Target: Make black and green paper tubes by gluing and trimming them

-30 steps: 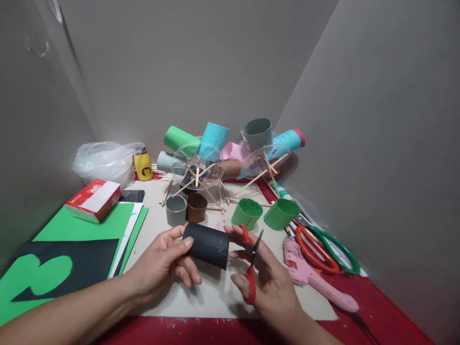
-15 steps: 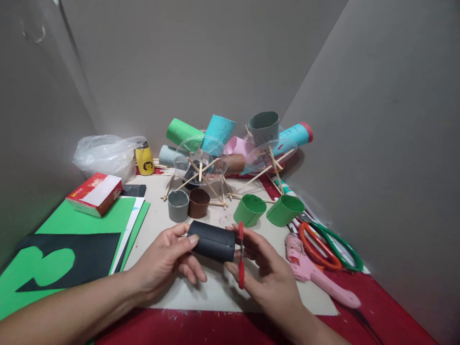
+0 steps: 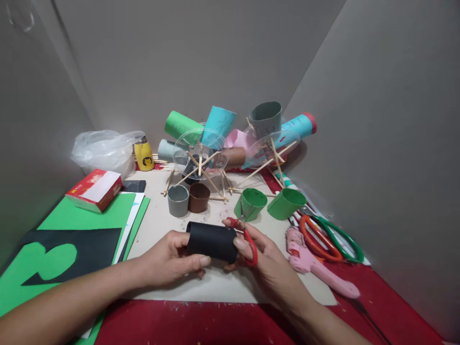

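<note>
A black paper tube lies sideways between my hands, above the pale work sheet. My left hand grips its left end, the thumb in front and a finger at the opening. My right hand is closed on small red-handled scissors, their blades pointing up, while its thumb also presses the tube's right end. Just beyond stand a short grey ring and a brown ring at the left. Two short green rings, a nearer-middle one and a right one, stand behind my right hand.
At the back, stick frames carry clear plastic discs and coloured tubes. On the right lie a pink glue gun and large scissors. To the left are green paper, a red box and a plastic bag.
The tube has rolled in my hands, so the seam no longer faces me. My left thumb has moved lower. In my right hand the scissors have turned, blades now upward.
</note>
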`<state>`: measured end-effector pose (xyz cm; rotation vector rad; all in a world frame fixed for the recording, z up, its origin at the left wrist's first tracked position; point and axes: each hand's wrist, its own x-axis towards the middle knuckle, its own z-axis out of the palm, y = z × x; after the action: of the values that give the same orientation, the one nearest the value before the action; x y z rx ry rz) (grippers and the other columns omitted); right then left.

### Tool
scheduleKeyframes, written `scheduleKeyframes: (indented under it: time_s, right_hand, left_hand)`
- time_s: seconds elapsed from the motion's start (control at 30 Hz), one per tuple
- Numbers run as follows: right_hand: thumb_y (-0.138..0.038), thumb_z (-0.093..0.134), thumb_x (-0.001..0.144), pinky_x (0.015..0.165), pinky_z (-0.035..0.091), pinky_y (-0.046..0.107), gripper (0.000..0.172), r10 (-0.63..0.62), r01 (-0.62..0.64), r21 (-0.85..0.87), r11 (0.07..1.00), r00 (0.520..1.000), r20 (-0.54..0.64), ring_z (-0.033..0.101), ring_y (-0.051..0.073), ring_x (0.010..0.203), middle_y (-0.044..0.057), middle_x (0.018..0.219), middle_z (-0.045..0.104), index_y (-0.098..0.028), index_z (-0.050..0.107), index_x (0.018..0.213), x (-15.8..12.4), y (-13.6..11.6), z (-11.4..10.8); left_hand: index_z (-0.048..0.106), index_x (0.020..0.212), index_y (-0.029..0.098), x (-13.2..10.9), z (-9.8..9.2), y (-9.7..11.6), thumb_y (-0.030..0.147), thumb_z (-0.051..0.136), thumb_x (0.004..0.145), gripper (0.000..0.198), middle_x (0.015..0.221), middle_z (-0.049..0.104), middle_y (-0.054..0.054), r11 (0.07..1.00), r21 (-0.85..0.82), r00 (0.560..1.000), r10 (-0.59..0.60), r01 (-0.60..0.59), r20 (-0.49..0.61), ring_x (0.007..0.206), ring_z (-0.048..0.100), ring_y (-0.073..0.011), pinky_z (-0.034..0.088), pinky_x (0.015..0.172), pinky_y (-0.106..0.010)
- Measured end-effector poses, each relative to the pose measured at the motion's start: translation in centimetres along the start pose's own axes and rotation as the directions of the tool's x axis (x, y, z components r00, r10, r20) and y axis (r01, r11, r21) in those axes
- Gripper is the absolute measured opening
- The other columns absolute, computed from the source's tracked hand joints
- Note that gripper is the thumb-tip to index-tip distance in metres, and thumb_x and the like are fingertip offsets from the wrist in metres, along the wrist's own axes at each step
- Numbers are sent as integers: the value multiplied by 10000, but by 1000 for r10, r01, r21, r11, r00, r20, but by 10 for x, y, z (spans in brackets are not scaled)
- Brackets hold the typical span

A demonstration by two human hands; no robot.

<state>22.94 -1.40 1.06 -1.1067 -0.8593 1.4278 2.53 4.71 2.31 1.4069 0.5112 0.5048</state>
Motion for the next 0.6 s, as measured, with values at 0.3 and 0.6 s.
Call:
scheduleKeyframes:
  time_s: [0.3,0.6]
  right_hand:
    - [-508,738,787,623,572,275,511,-148,142,-168,976,989,-29,663,215,858,102,1046,678,-211,603,1181,2,-6,-8]
    - [-530,677,823,615,546,293,344,-247,240,-382,892,969,32,646,166,617,20,718,670,-196,612,878,1,-3,-8]
  left_hand:
    - [751,871,82,4,-10,4,465,729,780,395,819,763,-154,959,-244,988,-152,147,-2,677,700,-169,554,619,-234]
    - [684,915,45,7,-26,-4,400,751,775,388,653,724,-135,827,-545,981,-188,138,-37,511,691,-176,557,498,-217]
